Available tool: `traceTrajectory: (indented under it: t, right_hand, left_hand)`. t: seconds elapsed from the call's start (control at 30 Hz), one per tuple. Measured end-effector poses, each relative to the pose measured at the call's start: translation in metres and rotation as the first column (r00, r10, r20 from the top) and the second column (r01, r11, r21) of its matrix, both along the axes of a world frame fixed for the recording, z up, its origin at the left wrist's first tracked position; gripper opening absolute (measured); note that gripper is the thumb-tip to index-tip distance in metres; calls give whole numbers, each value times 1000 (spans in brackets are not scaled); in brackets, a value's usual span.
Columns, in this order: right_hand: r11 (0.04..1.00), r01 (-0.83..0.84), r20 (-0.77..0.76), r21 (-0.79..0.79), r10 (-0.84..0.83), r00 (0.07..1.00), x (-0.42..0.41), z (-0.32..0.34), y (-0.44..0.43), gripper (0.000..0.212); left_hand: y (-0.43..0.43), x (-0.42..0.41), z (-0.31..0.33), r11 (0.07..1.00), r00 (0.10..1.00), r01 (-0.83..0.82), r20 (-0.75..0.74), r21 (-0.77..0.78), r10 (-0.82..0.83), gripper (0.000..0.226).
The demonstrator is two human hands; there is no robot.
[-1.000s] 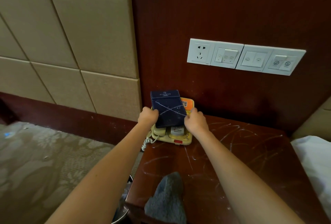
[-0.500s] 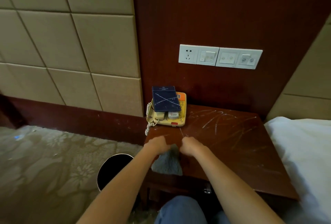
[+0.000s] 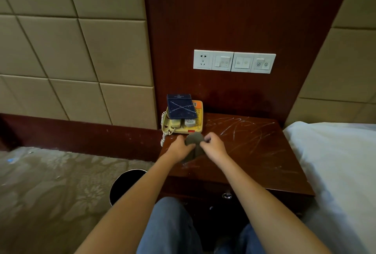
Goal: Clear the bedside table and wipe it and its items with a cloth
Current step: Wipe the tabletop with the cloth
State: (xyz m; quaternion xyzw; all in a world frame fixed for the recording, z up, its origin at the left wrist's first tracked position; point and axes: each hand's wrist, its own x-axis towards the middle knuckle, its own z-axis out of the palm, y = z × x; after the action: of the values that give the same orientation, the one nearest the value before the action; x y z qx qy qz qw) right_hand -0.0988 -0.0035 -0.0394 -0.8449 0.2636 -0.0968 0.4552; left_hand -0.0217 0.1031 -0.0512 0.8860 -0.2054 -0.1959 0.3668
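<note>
Now: cloth (image 3: 194,141) is being readied on table (image 3: 254,152) for wiping.
Phone (image 3: 195,128): not yet being cleared from back-left corner.
Left hand (image 3: 180,149): fingers being curled round cloth.
Right hand (image 3: 213,145): fingers being pinched on cloth, just before phone.
Next: phone probably needs lifting off first.

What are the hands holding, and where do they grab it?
The grey cloth. The left hand grips its left side, and the right hand pinches its right side.
</note>
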Motion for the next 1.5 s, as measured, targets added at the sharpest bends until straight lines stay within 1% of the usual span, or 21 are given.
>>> traceTrajectory:
  t: [0.13, 0.17, 0.23, 0.3, 0.37, 0.43, 0.5, 0.57, 0.67, 0.77, 0.83, 0.9, 1.07, 1.13, 1.2, 1.27, 1.33, 1.37, 1.4, 1.47, 1.5]
  right_hand:
    - [997, 12, 124, -77, -2, 992, -6, 27, -5, 20]
    - [995, 21, 135, -95, -8, 991, -8, 33, -7, 20]
    - [990, 36, 126, -135, -19, 992, -7, 39, -10, 18]
    - [983, 67, 119, -169, -47, 992, -12, 43, -9, 14]
    - [976, 99, 122, -193, -77, 990, -16, 46, -7, 16]
    - [972, 109, 130, -207, -84, 988, -18, 47, -5, 18]
    - [982, 121, 160, -143, -98, 982, -18, 47, -4, 19]
    - [989, 134, 184, -57, -121, 975, -19, 46, -4, 22]
    - [988, 152, 166, -40, -143, 976, -20, 41, -6, 25]
    - [983, 179, 155, 50, -185, 971, -19, 36, -9, 29]
    - [965, 195, 138, 175, -220, 966, -18, 30, -10, 36]
    - [946, 205, 100, 251, -236, 966, -18, 22, -10, 42]
    - [967, 217, 7, 135, -220, 976, -23, 6, -17, 52]
    - [975, 214, -18, 60, -213, 977, -22, 1, -18, 55]
    - [976, 219, -21, 10, -219, 976, -17, -5, -17, 56]
    - [974, 226, -19, 11, -226, 974, -9, -12, -14, 51]
    - [975, 222, -83, -16, -222, 972, -5, -21, -7, 49]
    - [973, 199, -134, -119, -214, 968, -4, -28, -4, 50]
    - [950, 141, -178, -280, -196, 964, -4, -37, -3, 47]
    - [840, -63, -238, -539, -80, 968, -7, -55, -1, 43]
    - [776, -203, -290, -597, 27, 957, -7, -63, -1, 46]
  left_hand:
    - [-5, -5, 31, 985, 999, -52, -8, -165, 51, 52]
    - [-5, -7, 38, 973, 998, -66, -15, -220, 64, 51]
    - [-7, -7, 49, 958, 997, -61, 30, -281, 72, 37]
    - [-5, -11, 59, 964, 985, -32, 156, -265, 75, 22]
    - [-3, -10, 63, 973, 968, -19, 238, -231, 75, 15]
    - [-1, -11, 66, 987, 962, 15, 272, -163, 30, 11]
    - [1, -8, 65, 993, 963, 48, 269, -105, -18, 15]
    - [4, -10, 65, 990, 970, 85, 238, -116, -56, 28]
    - [6, -17, 66, 972, 977, 184, 134, -148, -164, 39]
    - [9, -20, 65, 949, 948, 313, -43, -44, -315, 41]
    - [9, -15, 59, 940, 939, 341, -43, 13, -340, 41]
    - [12, -12, 53, 941, 940, 339, -32, 9, -339, 30]
    - [24, -3, 38, 957, 932, 255, -229, -138, -281, 20]
    - [25, 1, 32, 967, 925, 212, -290, -141, -245, 25]
    - [22, 7, 25, 975, 926, 185, -309, -122, -215, 20]
    - [18, 13, 15, 987, 956, 143, -248, -68, -156, 15]
    - [14, 18, -1, 994, 998, 36, -63, 103, -29, 27]
    - [12, 18, -10, 974, 998, -46, 53, 221, 35, 37]
    - [11, 14, -20, 941, 985, -111, 158, 321, 62, 43]
    - [6, 4, -43, 894, 949, -142, 316, 425, 0, 47]
    - [3, -1, -55, 890, 929, -108, 364, 443, -68, 50]
